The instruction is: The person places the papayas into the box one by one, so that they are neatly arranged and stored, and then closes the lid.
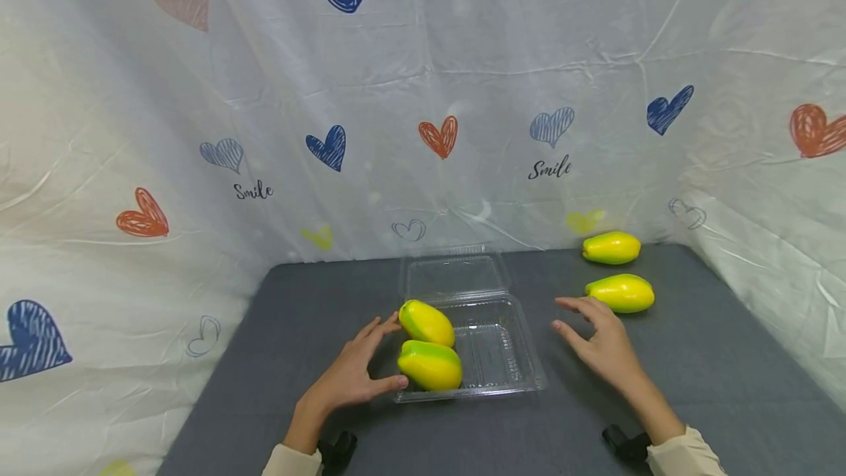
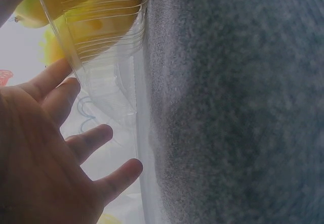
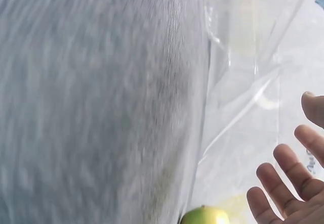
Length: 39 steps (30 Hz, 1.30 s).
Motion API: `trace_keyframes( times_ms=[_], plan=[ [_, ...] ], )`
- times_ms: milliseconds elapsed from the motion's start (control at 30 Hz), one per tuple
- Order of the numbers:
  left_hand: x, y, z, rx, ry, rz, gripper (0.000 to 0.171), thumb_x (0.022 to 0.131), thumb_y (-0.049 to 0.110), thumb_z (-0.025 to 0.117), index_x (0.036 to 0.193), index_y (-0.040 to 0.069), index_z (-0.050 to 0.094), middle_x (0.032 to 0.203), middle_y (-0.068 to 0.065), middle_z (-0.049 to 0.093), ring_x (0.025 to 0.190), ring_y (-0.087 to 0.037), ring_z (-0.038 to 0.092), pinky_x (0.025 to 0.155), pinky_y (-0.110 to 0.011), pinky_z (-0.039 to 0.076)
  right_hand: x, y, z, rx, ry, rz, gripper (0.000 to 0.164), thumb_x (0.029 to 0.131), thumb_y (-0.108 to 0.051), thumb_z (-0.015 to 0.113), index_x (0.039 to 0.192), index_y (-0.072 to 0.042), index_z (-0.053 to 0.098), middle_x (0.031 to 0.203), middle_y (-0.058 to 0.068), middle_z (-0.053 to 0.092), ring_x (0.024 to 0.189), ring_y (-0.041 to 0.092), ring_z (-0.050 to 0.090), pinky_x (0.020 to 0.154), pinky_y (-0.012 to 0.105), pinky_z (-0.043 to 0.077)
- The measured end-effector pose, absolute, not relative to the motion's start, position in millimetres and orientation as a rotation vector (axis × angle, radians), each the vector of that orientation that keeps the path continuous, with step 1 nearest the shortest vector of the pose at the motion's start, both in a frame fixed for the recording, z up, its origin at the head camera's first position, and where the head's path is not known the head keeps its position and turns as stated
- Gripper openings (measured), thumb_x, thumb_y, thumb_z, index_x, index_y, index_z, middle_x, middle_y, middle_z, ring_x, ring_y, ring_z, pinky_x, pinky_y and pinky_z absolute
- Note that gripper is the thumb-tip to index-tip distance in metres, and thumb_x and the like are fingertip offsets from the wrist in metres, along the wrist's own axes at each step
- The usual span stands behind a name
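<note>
Two yellow-green papayas, a rear one (image 1: 427,323) and a front one (image 1: 429,366), lie side by side in the left half of a clear plastic container (image 1: 492,347). Its lid (image 1: 456,275) is folded back toward the curtain. My left hand (image 1: 355,372) is at the container's left side with fingers spread; in the left wrist view its fingertips (image 2: 63,70) meet the clear wall. My right hand (image 1: 604,347) hovers right of the container, fingers apart, holding nothing. Just beyond it lies a third papaya (image 1: 621,293), with another papaya (image 1: 611,247) behind.
A dark grey cloth (image 1: 317,314) covers the table. Behind and at both sides hangs a pale curtain (image 1: 377,189) printed with hearts. The two loose papayas lie near the table's back right corner.
</note>
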<state>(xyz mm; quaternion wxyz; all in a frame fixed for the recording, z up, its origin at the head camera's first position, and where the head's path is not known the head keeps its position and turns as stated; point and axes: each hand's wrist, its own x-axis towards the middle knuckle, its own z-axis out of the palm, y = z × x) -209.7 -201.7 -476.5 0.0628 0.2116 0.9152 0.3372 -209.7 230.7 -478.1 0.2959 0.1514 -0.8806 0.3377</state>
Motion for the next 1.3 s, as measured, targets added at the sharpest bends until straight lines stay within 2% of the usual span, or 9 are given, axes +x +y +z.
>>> trace_keyframes(
  times_ms=[233,567,700,967,1300],
  plan=[
    [-209,-201,-476,0.626,2.767,1.017,0.084,0.084,0.063,0.074,0.155,0.04,0.034,0.169,0.015,0.023,0.16,-0.033,0.013,0.112,-0.082,0.016,-213,249,-476,0.359,-2.307,0.908,0.045,0.079,-0.002,0.085,0.121,-0.004,0.072,0.114,0.016,0.07,0.103,0.03,0.058,0.089,0.034,0.04],
    [-208,-202,-475,0.64,2.748,1.041,0.083,0.085,0.061,0.075,0.155,0.037,0.037,0.17,0.013,0.021,0.16,-0.034,0.012,0.112,-0.082,0.015,-225,276,-468,0.312,-2.213,0.951,0.043,0.076,0.003,0.083,0.118,0.0,0.072,0.112,0.023,0.069,0.108,0.035,0.052,0.095,0.053,0.033],
    [-209,-202,-475,0.638,2.749,1.039,0.083,0.085,0.061,0.074,0.155,0.039,0.036,0.17,0.013,0.02,0.16,-0.034,0.012,0.112,-0.082,0.015,-228,289,-466,0.238,-2.234,0.955,0.045,0.077,0.002,0.083,0.121,0.0,0.07,0.122,0.028,0.064,0.115,0.045,0.047,0.091,0.064,0.026],
    [-209,-203,-476,0.631,2.746,1.036,0.082,0.085,0.06,0.074,0.154,0.039,0.037,0.17,0.013,0.021,0.16,-0.034,0.012,0.112,-0.082,0.016,-229,311,-467,0.137,-2.356,0.949,0.054,0.083,-0.002,0.081,0.134,0.0,0.062,0.142,0.035,0.051,0.128,0.058,0.036,0.088,0.073,0.022],
    [-210,-203,-477,0.627,2.741,1.041,0.082,0.086,0.059,0.074,0.155,0.041,0.034,0.169,0.01,0.024,0.159,-0.035,0.013,0.111,-0.082,0.018,-233,329,-472,0.164,-2.478,0.89,0.064,0.088,-0.006,0.075,0.146,-0.001,0.05,0.151,0.038,0.039,0.131,0.065,0.03,0.086,0.075,0.022]
  ],
)
